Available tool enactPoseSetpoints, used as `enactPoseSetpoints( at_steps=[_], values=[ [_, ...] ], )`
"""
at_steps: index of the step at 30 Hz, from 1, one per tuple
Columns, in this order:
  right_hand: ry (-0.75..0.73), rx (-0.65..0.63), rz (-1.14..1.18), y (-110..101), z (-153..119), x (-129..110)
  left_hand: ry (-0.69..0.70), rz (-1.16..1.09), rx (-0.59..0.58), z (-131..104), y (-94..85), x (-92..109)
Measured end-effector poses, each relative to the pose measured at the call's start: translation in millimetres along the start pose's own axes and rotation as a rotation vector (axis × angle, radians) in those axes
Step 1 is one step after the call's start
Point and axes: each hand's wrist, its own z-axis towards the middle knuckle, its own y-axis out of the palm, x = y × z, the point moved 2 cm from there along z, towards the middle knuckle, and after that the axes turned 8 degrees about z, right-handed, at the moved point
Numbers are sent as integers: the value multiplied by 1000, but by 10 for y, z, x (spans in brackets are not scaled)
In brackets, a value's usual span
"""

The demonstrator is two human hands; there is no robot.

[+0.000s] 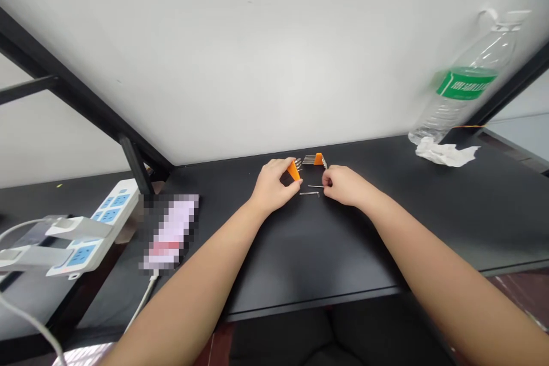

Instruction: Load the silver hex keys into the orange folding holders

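Observation:
An orange hex key holder (pixel 294 171) is pinched between the thumb and fingers of my left hand (pixel 274 184). Metal key ends stick out on its right side. My right hand (pixel 345 185) has its fingers closed on a thin hex key (pixel 316 186), whose long arm points left. Just below lies a loose L-shaped hex key (pixel 309 193) on the black table (pixel 300 251). Behind, near the wall, a second orange holder (pixel 318 159) carries several hex keys, with their long arms pointing left. The short end of the key at my right hand is hidden by the fingers.
A white power strip (pixel 105 217) with plugs and cables is at the left, beside a blurred-out phone (pixel 171 231) on a charging cable. A clear bottle with a green label (pixel 467 83) and a crumpled tissue (pixel 446 153) stand at the back right. A white wall (pixel 274 57) rises behind.

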Motion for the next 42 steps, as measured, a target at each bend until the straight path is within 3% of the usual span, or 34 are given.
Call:
enactPoseSetpoints(
  at_steps=[3,5,11,15,27,36,42],
  values=[
    [76,19,-63,-40,-15,50,5,-8,0,-6,-2,-13],
    [70,33,26,-78,-30,45,0,-12,-5,-9,3,-21],
    [-200,140,347,-167,-78,-145,19,-3,-7,-13,2,4],
    [-290,161,325,-171,-99,-233,23,3,-20,-6,-8,18],
    [-350,213,301,-175,-120,-267,105,51,-27,-18,-28,51],
    [-368,233,287,-213,-133,-259,87,66,-21,-20,-31,28],
    [-412,222,167,-186,-146,-226,134,75,-69,-26,-20,33]
  ],
)
